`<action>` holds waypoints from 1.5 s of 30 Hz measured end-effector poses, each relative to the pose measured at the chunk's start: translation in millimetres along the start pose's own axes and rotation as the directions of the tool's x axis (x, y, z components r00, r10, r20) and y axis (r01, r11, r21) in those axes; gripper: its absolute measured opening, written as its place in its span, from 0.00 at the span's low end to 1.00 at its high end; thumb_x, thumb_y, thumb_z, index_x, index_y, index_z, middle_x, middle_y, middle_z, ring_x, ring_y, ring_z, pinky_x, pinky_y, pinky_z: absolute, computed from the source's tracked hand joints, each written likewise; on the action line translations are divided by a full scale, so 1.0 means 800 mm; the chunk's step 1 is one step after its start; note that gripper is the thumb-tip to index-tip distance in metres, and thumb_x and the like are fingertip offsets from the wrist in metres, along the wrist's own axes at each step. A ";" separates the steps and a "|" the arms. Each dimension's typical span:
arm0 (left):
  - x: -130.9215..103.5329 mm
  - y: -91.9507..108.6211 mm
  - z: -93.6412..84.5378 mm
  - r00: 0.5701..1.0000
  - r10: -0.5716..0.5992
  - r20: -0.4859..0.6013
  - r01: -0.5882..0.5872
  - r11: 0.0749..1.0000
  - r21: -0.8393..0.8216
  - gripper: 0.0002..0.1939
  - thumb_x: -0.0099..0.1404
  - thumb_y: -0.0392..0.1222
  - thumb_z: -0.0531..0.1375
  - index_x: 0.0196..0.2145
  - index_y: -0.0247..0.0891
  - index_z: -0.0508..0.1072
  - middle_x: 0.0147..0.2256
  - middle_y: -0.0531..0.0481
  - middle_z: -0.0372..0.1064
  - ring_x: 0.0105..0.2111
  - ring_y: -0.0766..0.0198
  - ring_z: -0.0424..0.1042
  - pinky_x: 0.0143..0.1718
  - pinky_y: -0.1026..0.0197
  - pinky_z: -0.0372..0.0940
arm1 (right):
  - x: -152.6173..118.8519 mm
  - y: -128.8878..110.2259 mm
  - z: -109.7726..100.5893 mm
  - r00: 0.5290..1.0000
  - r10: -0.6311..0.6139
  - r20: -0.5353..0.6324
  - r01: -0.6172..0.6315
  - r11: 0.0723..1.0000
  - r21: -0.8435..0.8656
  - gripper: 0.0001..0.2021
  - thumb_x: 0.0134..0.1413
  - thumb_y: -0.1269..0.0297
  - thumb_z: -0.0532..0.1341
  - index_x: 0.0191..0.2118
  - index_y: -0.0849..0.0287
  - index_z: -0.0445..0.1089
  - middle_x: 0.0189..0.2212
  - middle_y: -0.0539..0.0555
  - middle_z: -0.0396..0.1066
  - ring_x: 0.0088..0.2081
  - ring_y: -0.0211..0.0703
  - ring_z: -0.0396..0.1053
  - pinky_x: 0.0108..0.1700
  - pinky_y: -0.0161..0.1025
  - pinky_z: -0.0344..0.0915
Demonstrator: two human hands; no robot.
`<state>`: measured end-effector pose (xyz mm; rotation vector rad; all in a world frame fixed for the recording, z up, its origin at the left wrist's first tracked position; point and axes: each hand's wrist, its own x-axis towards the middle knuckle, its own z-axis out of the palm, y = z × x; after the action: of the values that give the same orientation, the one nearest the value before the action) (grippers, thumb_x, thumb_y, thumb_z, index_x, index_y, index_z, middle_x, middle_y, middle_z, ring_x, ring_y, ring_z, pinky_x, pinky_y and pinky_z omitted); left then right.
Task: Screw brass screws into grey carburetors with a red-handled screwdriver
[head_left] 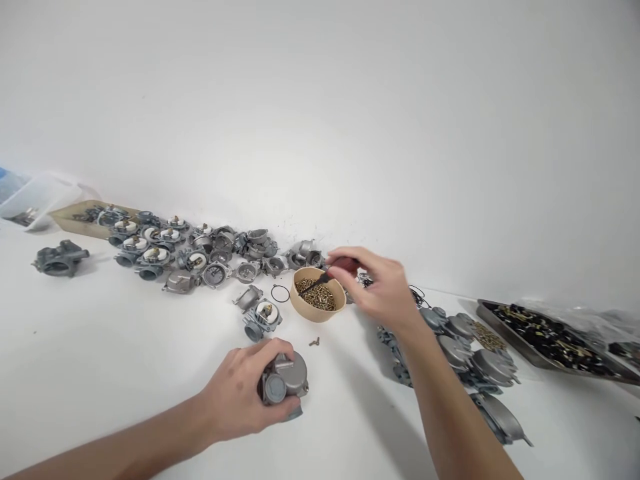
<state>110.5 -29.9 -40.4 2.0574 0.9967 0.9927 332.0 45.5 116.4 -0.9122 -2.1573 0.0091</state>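
Observation:
My left hand [245, 387] is wrapped round a grey metal carburetor [293, 373] low on the white table, its rounded bowl cover facing up. In my right hand [383, 287] is a screwdriver with a dark red handle [345, 265]. Its dark shaft slants down to the left, and the tip is over or among the screws in a round tan bowl [316, 315]. Many small brass-coloured screws [317, 295] fill the bowl. A couple of loose screws [315, 342] lie on the table between the bowl and the carburetor.
Carburetor bodies with white floats [155, 255] and loose bowl covers [217, 273] crowd the left back. Nearer stands one open carburetor [265, 317], beside a black rubber ring [281, 293]. Capped carburetors [493, 367] cluster at right, before a metal tray of black parts [550, 333].

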 end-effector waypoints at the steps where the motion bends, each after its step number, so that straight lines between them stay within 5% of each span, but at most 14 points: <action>1: 0.000 0.000 0.001 1.000 0.006 -0.005 -0.006 1.000 -0.004 0.22 0.59 0.39 0.67 0.47 0.51 0.65 0.41 0.61 0.78 0.36 0.59 0.77 0.43 0.57 0.67 | 0.001 -0.005 -0.012 0.999 -0.031 -0.044 0.033 0.998 0.045 0.07 0.64 0.69 0.63 0.46 0.56 0.76 0.36 0.52 0.79 0.34 0.39 0.76 0.38 0.37 0.73; 5: -0.002 0.001 0.003 0.999 0.031 -0.015 -0.030 0.999 0.010 0.22 0.59 0.37 0.65 0.48 0.52 0.64 0.44 0.61 0.78 0.39 0.59 0.78 0.43 0.57 0.67 | -0.012 -0.030 -0.035 0.985 -0.172 0.010 0.158 0.926 0.343 0.08 0.66 0.72 0.59 0.46 0.57 0.74 0.32 0.51 0.75 0.29 0.35 0.72 0.30 0.34 0.69; 9: -0.003 0.001 0.001 0.998 0.057 -0.017 -0.057 0.998 -0.010 0.20 0.60 0.37 0.64 0.47 0.51 0.64 0.42 0.61 0.78 0.36 0.61 0.77 0.39 0.60 0.68 | -0.020 -0.049 -0.025 0.956 -0.267 0.119 0.179 0.857 0.484 0.05 0.65 0.74 0.60 0.39 0.60 0.73 0.27 0.50 0.73 0.28 0.35 0.70 0.30 0.35 0.67; 35: -0.001 0.003 -0.006 0.998 0.067 0.008 -0.067 0.998 -0.002 0.18 0.62 0.40 0.64 0.47 0.49 0.63 0.40 0.58 0.78 0.33 0.62 0.76 0.36 0.61 0.69 | -0.014 -0.040 -0.008 0.945 -0.284 0.160 0.181 0.865 0.467 0.04 0.66 0.72 0.61 0.38 0.60 0.72 0.29 0.51 0.74 0.29 0.35 0.70 0.30 0.34 0.66; 41: -0.001 0.004 -0.005 0.997 0.078 -0.003 -0.078 0.997 0.022 0.17 0.63 0.40 0.63 0.47 0.49 0.63 0.41 0.58 0.78 0.34 0.61 0.77 0.35 0.61 0.69 | -0.019 -0.055 -0.020 0.898 -0.358 0.257 0.203 0.854 0.480 0.13 0.67 0.72 0.58 0.54 0.60 0.73 0.41 0.56 0.79 0.37 0.37 0.76 0.41 0.37 0.75; 45: -0.002 0.003 -0.004 0.996 0.089 -0.014 -0.088 0.994 0.071 0.17 0.63 0.40 0.63 0.47 0.50 0.63 0.42 0.59 0.77 0.34 0.62 0.77 0.35 0.62 0.69 | -0.022 -0.062 -0.020 0.911 -0.365 0.191 0.270 0.879 0.393 0.14 0.62 0.66 0.69 0.53 0.56 0.75 0.30 0.49 0.78 0.31 0.35 0.74 0.40 0.34 0.75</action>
<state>108.2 -31.6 -37.3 2.1701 0.9692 1.0359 320.3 -6.4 129.8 -0.3481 -2.4198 0.3677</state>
